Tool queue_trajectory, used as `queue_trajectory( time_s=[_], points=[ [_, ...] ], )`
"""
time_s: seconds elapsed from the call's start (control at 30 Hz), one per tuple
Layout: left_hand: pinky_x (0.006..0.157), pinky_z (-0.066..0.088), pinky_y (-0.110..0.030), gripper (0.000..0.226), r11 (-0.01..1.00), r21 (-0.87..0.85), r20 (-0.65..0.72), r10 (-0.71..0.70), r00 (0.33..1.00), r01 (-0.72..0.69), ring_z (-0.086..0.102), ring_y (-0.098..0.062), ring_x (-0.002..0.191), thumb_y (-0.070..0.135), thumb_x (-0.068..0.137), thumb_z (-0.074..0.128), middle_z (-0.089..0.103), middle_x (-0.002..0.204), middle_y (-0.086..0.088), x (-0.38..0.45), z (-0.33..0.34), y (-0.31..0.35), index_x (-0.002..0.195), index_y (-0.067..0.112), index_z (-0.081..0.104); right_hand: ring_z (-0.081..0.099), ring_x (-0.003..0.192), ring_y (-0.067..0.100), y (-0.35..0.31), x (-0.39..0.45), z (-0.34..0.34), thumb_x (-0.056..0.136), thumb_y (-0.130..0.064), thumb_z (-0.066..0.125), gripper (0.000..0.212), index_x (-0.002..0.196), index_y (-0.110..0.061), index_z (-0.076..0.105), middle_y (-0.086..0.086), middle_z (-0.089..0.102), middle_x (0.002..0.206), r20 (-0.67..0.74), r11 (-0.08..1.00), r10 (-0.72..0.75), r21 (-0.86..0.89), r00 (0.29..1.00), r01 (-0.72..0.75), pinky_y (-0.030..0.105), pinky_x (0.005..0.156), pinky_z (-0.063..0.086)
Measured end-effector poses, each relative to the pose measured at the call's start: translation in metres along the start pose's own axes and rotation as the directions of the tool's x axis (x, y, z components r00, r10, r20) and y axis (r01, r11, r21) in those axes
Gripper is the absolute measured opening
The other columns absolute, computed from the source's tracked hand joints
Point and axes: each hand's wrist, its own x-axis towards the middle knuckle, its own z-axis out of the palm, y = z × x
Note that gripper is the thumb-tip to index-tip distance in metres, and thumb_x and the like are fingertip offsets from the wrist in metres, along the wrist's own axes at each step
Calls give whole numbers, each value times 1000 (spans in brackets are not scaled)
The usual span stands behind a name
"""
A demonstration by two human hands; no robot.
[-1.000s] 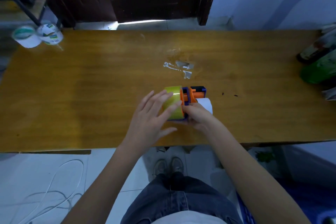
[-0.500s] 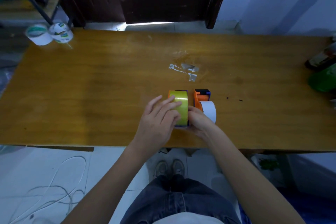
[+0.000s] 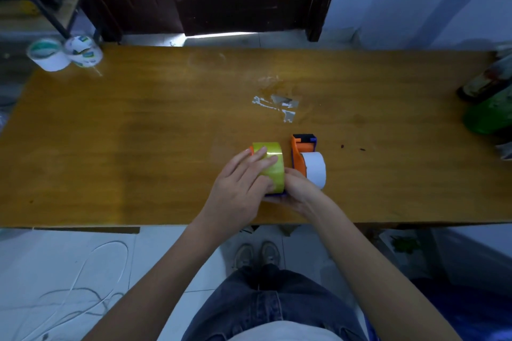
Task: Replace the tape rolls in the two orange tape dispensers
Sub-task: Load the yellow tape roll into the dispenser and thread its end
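Observation:
Two orange tape dispensers sit side by side near the table's front edge. The left dispenser [image 3: 251,151] carries a yellow-green tape roll [image 3: 273,166]; only a sliver of its orange side and its purple base show. My left hand [image 3: 243,188] lies over the roll's left side with fingers spread across the top. My right hand [image 3: 297,191] grips the same dispenser from the right and below. The right dispenser [image 3: 299,159] stands free beside my right hand and holds a white tape roll [image 3: 315,169].
Two white tape rolls [image 3: 65,54] stand at the far left corner of the wooden table [image 3: 138,133]. Torn tape scraps [image 3: 277,105] lie stuck behind the dispensers. Bottles and a green object [image 3: 487,108] crowd the right edge. A cable lies on the floor.
The yellow-green roll's dispenser has been slid left, away from the white-roll dispenser, opening a gap between them. My left hand has closed down over the roll.

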Motion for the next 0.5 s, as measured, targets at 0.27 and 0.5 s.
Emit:
queue_trajectory(
  time_s=[0.27,0.5],
  points=[
    [55,38,-20,19,977,-67,16,-203,979,203,61,-19,52,-5,69,58,66,64,1,15,-19,-12,74,12,63,63,76,16,13,1,3,89,1,57,24,104,-15,50,3,63,88,-54,969,-163,-197,985,149,28,64,55],
    [59,52,-36,18,781,-270,218,-521,825,564,64,-20,63,2,78,51,64,66,10,53,-31,-42,78,20,53,66,84,18,7,-1,-4,87,3,58,34,117,-13,55,1,67,95,-2,913,-301,-289,953,288,40,79,54]
  ],
)
